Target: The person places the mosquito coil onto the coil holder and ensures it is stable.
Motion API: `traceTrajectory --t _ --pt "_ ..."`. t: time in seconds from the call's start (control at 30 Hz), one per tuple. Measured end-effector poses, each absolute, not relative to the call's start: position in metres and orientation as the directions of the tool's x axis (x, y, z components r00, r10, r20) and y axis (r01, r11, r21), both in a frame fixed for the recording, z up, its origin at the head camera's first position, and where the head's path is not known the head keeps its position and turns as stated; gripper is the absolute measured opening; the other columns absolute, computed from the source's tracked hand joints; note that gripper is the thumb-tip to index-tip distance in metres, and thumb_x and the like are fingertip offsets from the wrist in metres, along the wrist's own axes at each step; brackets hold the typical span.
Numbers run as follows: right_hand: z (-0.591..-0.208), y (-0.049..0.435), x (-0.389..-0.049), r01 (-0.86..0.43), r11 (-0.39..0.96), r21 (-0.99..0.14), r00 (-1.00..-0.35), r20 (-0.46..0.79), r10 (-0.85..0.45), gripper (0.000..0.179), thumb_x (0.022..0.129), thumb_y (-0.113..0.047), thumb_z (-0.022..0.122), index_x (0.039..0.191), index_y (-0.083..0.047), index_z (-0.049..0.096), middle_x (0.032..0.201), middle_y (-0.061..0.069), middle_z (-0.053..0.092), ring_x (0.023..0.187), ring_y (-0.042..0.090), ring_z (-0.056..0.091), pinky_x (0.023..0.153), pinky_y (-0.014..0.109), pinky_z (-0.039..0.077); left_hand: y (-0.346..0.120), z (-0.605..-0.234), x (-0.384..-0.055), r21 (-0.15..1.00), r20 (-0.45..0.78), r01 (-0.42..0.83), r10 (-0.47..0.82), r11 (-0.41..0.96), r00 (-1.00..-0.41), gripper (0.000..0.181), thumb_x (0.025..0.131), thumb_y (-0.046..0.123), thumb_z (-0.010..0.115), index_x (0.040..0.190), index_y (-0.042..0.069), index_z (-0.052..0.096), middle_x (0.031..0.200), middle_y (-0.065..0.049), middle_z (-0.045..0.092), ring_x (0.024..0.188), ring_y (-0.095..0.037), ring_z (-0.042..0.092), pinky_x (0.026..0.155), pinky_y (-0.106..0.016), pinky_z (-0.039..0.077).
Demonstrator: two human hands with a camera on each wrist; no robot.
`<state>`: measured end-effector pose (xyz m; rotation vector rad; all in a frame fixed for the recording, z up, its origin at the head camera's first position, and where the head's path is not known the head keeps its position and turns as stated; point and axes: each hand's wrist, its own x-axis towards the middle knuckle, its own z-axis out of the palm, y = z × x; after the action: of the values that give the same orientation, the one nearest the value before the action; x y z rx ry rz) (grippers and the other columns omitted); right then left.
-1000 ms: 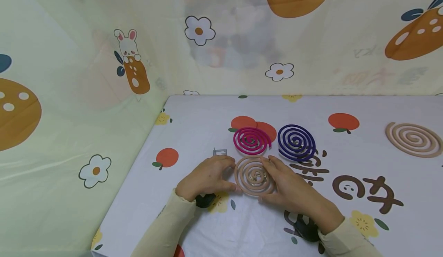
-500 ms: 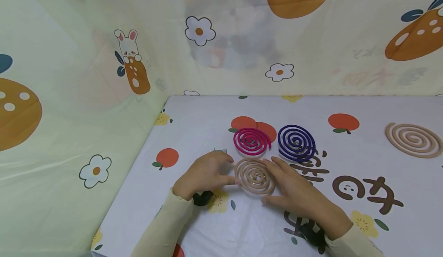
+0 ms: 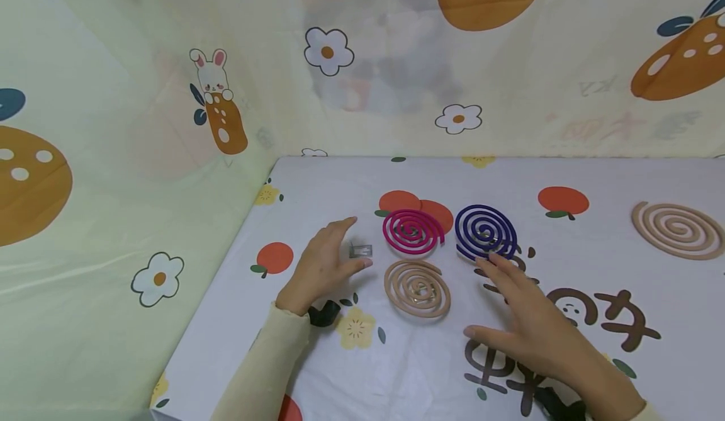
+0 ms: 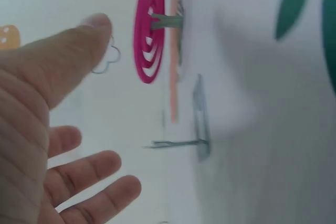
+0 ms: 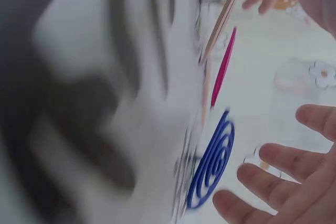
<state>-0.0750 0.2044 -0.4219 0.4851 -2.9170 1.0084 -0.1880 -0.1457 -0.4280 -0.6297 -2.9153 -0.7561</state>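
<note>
A tan mosquito coil (image 3: 419, 289) rests raised on a small metal stand between my two hands, touched by neither. My left hand (image 3: 320, 267) hovers with fingers spread beside a bare metal stand (image 3: 360, 251), whose upright prong (image 4: 176, 144) shows in the left wrist view. My right hand (image 3: 529, 323) is held apart on the other side, fingers extended, its fingertips overlapping the near edge of a dark blue coil (image 3: 484, 231) in the head view. A magenta coil (image 3: 411, 231) sits left of the blue one. Both are propped up on stands (image 4: 168, 21).
Another tan coil (image 3: 678, 230) lies flat at the far right of the table. The white tablecloth (image 3: 317, 201) has printed fruit, flowers and lettering. A patterned curtain (image 3: 385, 131) rises behind the table and along its left side.
Both hands have come away from the near tan coil, the left back and leftward, the right to the right. The coil stays on its stand, and the bare stand is uncovered.
</note>
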Motion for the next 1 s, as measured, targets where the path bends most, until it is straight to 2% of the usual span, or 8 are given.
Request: traceTrajectory --t 0.17,0.33,0.53,0.67,0.77,0.83,1.0 --pt "-0.429 0.232 -0.073 -0.183 0.817 -0.546 -0.98 0.035 -0.196 0.123 0.076 -0.06 0.088 0.168 -0.017 0.019 0.171 0.025 0.015 0.147 0.059 0.025 0.096 0.086 0.032 -0.15 -0.437 -0.195 0.464 0.106 0.333 0.321 0.821 -0.941 0.094 0.084 0.041 0.088 0.16 0.012 0.04 0.154 -0.011 0.053 0.139 -0.032 0.051 0.115 -0.05 0.044" --pt "-0.435 0.266 -0.077 -0.093 0.861 -0.5 -0.993 -0.018 -0.117 0.127 0.078 -0.057 0.087 0.169 -0.015 0.009 0.17 0.031 0.004 0.146 0.065 0.017 0.093 0.089 0.026 -0.153 -0.445 -0.201 0.464 0.046 0.275 0.287 0.842 -0.957 0.089 0.085 0.04 0.088 0.158 0.013 0.045 0.15 -0.01 0.057 0.138 -0.03 0.053 0.115 -0.049 0.044" --pt "-0.44 0.318 -0.091 -0.074 0.865 -0.496 -0.997 0.064 -0.048 0.123 0.081 -0.047 0.088 0.166 -0.003 0.011 0.166 0.039 0.005 0.147 0.067 0.011 0.101 0.088 0.018 -0.157 -0.45 -0.205 0.494 0.001 0.225 0.259 0.84 -0.966 0.072 0.085 0.035 0.089 0.146 0.012 0.059 0.144 -0.009 0.062 0.134 -0.03 0.056 0.114 -0.048 0.045" --pt "-0.439 0.356 -0.105 0.018 0.887 -0.462 -0.996 0.067 0.055 0.122 0.084 -0.044 0.086 0.164 0.003 0.007 0.162 0.043 0.007 0.146 0.066 0.01 0.106 0.085 0.016 -0.156 -0.449 -0.206 0.493 -0.013 0.205 0.242 0.845 -0.97 0.061 0.085 0.033 0.089 0.138 0.012 0.067 0.137 -0.008 0.066 0.125 -0.027 0.059 0.11 -0.046 0.049" --pt "-0.436 0.383 -0.115 0.13 0.888 -0.441 -0.988 0.015 0.152 0.12 0.09 -0.049 0.08 0.163 0.006 0.001 0.163 0.042 0.003 0.147 0.065 0.007 0.11 0.082 0.014 -0.154 -0.449 -0.208 0.485 -0.02 0.196 0.235 0.852 -0.972 0.054 0.086 0.032 0.088 0.132 0.012 0.071 0.133 -0.007 0.068 0.122 -0.026 0.06 0.109 -0.045 0.05" --pt "-0.436 0.399 -0.122 0.184 0.886 -0.425 -0.978 0.012 0.209 0.117 0.092 -0.05 0.076 0.162 0.008 0.003 0.163 0.041 0.005 0.149 0.063 0.008 0.113 0.078 0.015 -0.154 -0.449 -0.209 0.483 -0.016 0.207 0.245 0.851 -0.969 0.05 0.086 0.032 0.088 0.129 0.012 0.073 0.13 -0.007 0.069 0.121 -0.026 0.06 0.108 -0.045 0.049" --pt "-0.445 0.437 -0.141 0.284 0.886 -0.367 -0.954 -0.01 0.301 0.118 0.094 -0.062 0.067 0.16 0.011 0.001 0.161 0.043 0.008 0.15 0.061 0.011 0.117 0.074 0.019 -0.153 -0.45 -0.213 0.486 0.0 0.252 0.288 0.837 -0.958 0.041 0.087 0.028 0.087 0.122 0.011 0.076 0.124 -0.006 0.069 0.116 -0.025 0.06 0.105 -0.044 0.05"
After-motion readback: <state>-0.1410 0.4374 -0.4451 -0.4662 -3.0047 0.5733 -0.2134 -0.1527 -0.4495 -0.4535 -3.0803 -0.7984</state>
